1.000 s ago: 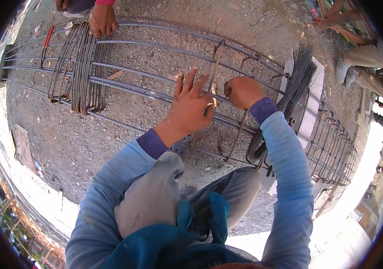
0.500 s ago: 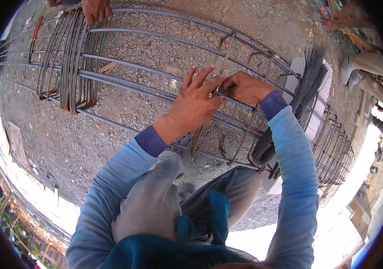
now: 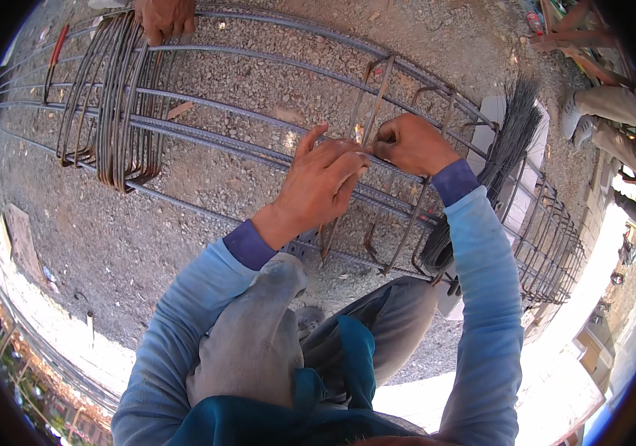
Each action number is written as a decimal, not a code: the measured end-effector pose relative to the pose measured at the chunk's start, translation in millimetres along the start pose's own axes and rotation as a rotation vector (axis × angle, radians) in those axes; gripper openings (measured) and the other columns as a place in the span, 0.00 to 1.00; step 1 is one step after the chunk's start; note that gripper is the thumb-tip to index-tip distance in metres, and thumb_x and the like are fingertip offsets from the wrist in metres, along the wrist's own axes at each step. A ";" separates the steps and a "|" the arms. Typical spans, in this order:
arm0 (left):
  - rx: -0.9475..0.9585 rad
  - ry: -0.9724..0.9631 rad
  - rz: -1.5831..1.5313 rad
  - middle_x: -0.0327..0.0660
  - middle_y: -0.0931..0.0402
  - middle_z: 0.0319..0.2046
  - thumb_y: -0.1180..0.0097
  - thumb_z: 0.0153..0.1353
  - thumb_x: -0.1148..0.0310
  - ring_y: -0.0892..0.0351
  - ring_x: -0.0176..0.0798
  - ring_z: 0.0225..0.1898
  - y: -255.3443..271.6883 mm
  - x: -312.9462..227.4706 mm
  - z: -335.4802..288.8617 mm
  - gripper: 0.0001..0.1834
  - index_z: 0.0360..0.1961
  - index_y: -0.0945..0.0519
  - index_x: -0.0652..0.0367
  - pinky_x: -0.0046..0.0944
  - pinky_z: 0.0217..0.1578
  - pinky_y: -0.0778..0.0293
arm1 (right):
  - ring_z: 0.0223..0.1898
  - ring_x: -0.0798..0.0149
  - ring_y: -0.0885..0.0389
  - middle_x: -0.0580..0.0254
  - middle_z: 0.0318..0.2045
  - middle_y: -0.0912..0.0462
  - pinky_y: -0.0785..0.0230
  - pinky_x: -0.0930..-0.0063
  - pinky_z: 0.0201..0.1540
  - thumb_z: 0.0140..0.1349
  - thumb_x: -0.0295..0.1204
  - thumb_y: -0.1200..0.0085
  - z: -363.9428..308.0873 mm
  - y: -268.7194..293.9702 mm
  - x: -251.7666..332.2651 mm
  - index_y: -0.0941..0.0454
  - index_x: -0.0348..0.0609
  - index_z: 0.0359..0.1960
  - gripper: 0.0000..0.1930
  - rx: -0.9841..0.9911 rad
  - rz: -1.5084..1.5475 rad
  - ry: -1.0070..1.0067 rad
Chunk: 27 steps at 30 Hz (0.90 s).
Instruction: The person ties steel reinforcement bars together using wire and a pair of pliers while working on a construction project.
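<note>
The bent, rust-brown stirrup (image 3: 380, 89) crosses the long ribbed bars (image 3: 214, 140) just beside the fingertips. It looks stiff, rough rather than slippery, hard to break and fairly light; a straight side between two bars seems the best grip. The bars look far heavier. The left hand (image 3: 316, 182) is half closed, one finger raised; the right (image 3: 416, 145) is curled, fingertips close together. Whether either hand pinches anything, I cannot tell. Right of them lies a springy-looking wire bundle (image 3: 513, 134).
</note>
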<state>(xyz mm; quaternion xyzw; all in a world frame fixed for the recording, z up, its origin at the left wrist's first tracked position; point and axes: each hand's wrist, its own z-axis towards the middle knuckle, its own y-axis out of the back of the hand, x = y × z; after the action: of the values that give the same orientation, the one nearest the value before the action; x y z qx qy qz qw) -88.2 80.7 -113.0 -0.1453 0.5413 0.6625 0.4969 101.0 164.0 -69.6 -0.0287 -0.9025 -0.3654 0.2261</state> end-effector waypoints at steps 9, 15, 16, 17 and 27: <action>-0.051 0.181 0.068 0.42 0.22 0.36 0.45 0.56 0.74 0.24 0.49 0.41 8.0 15.9 34.3 0.04 0.34 0.24 0.58 0.51 0.51 0.36 | 0.23 0.49 0.22 0.49 0.20 0.21 0.32 0.60 0.29 0.53 0.37 0.43 -22.2 -38.2 7.7 0.18 0.40 0.27 0.12 -0.366 0.307 0.028; -0.005 0.364 0.114 0.45 0.24 0.40 0.45 0.55 0.71 0.25 0.51 0.43 -0.2 26.1 34.9 0.08 0.37 0.24 0.57 0.51 0.50 0.36 | 0.22 0.50 0.22 0.49 0.18 0.22 0.32 0.61 0.28 0.51 0.43 0.39 -20.2 -45.2 14.5 0.19 0.37 0.24 0.17 -0.426 0.315 -0.060; -0.129 0.350 0.091 0.45 0.24 0.43 0.44 0.54 0.71 0.25 0.51 0.46 -0.2 26.7 30.8 0.10 0.39 0.24 0.57 0.52 0.52 0.36 | 0.22 0.50 0.22 0.49 0.18 0.22 0.32 0.61 0.28 0.51 0.43 0.39 -19.3 -46.7 15.3 0.19 0.37 0.24 0.17 -0.429 0.317 -0.056; -0.128 0.346 0.091 0.45 0.24 0.43 0.44 0.54 0.71 0.25 0.51 0.46 3.8 24.9 26.5 0.10 0.39 0.24 0.57 0.52 0.52 0.36 | 0.22 0.50 0.22 0.49 0.18 0.22 0.32 0.61 0.27 0.51 0.43 0.39 -18.2 -49.2 14.9 0.19 0.37 0.24 0.18 -0.455 0.323 -0.058; 0.386 0.288 0.188 0.44 0.21 0.44 0.49 0.48 0.75 0.26 0.46 0.53 17.8 3.7 33.2 0.25 0.52 0.25 0.55 0.57 0.62 0.46 | 0.21 0.55 0.22 0.49 0.18 0.22 0.33 0.64 0.27 0.51 0.43 0.39 -16.3 -46.4 14.8 0.18 0.36 0.26 0.18 -0.410 0.414 -0.062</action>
<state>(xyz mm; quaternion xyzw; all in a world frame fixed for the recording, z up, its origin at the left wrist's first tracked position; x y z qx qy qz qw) -93.0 112.6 -93.2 -0.0894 0.7341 0.5627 0.3694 84.0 117.5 -82.9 -0.2687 -0.7913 -0.4851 0.2578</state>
